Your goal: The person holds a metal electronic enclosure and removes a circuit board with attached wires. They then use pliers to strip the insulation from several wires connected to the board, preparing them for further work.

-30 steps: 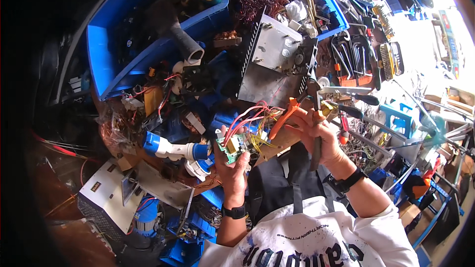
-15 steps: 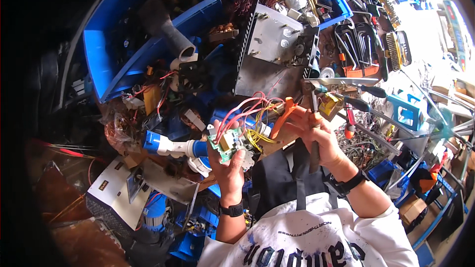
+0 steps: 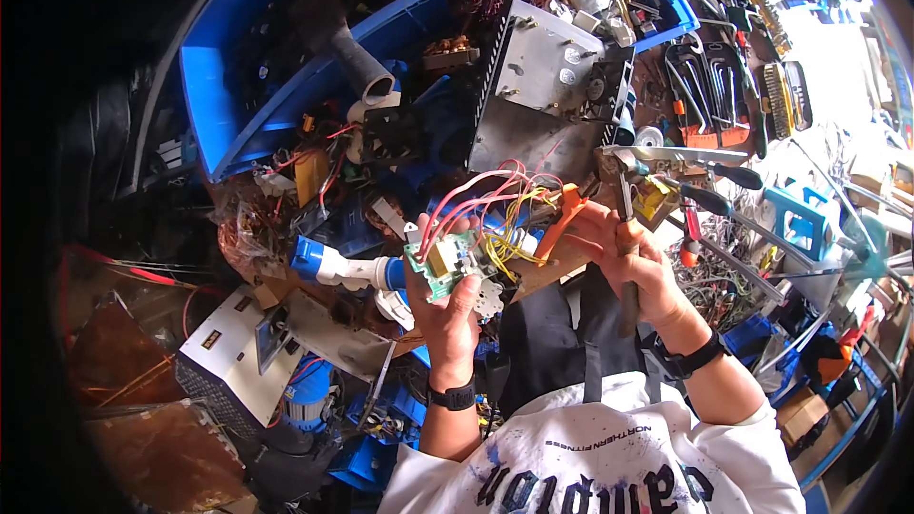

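My left hand (image 3: 447, 319) is closed on a green circuit board (image 3: 440, 265), with the thumb over its lower edge. A grey metal disc-like part (image 3: 487, 299) sits beside the board. Pink and red wires (image 3: 468, 198) arch up from the board, and yellow wires (image 3: 509, 240) bunch to its right. My right hand (image 3: 645, 271) is closed around a long, dark bar-like tool (image 3: 628, 312) whose lower end shows below the palm. Against its fingertips, next to the yellow wires, is a curved orange handle (image 3: 562, 221); its other end is hidden.
A blue bin (image 3: 205, 124) of scrap stands at the upper left. Beyond my hands lies a metal chassis plate (image 3: 538, 62). A blue-and-white plug connector (image 3: 347, 266) is left of the board, above a white metal box (image 3: 224, 347). Hex keys (image 3: 709, 86) and tangled wires lie at right.
The whole scene has slid slightly to the right in the picture. Both hands keep their holds, and the board and wires stay almost the same relative to them.
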The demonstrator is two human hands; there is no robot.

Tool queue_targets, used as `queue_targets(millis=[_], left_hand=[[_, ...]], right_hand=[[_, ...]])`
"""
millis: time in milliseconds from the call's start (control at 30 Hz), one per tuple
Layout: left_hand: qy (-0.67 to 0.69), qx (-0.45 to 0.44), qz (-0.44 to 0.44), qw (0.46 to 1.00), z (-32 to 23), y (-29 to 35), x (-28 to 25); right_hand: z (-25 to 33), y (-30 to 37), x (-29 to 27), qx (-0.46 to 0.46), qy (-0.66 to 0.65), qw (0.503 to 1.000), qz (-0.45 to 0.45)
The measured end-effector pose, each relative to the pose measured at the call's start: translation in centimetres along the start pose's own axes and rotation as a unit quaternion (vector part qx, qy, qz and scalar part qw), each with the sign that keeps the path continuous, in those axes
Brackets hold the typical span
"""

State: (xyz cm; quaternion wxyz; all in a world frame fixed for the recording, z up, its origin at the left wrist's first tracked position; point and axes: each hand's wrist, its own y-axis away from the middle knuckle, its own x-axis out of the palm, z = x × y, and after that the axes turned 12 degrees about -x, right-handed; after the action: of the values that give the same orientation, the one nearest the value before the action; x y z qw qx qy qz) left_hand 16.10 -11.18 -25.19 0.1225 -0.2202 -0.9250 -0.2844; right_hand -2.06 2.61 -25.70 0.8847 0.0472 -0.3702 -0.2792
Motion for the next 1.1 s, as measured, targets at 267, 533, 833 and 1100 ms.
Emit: queue_targets(millis=[267, 533, 833, 1100], left_hand=[[-0.017, 0.012, -0.003, 1.0, 0.0, 0.1, 0.3], [-0.024, 0.016, -0.002, 1.0, -0.1, -0.1, 0.5], [-0.026, 0.01, 0.017, 0.999, -0.2, 0.0, 0.6], [-0.035, 0.014, 0.026, 0.999, -0.1, 0.2, 0.9]], right_hand=[[-1.2, -1.3, 0.1, 0.036, -0.207, 0.973, -0.093], [-0.9, -2.4, 0.3, 0.097, -0.186, 0.967, -0.148], [-0.7, -4.3, -0.7, 0.193, -0.145, 0.956, -0.167], [-0.7, -5.9, -0.2, 0.216, -0.098, 0.955, -0.178]])
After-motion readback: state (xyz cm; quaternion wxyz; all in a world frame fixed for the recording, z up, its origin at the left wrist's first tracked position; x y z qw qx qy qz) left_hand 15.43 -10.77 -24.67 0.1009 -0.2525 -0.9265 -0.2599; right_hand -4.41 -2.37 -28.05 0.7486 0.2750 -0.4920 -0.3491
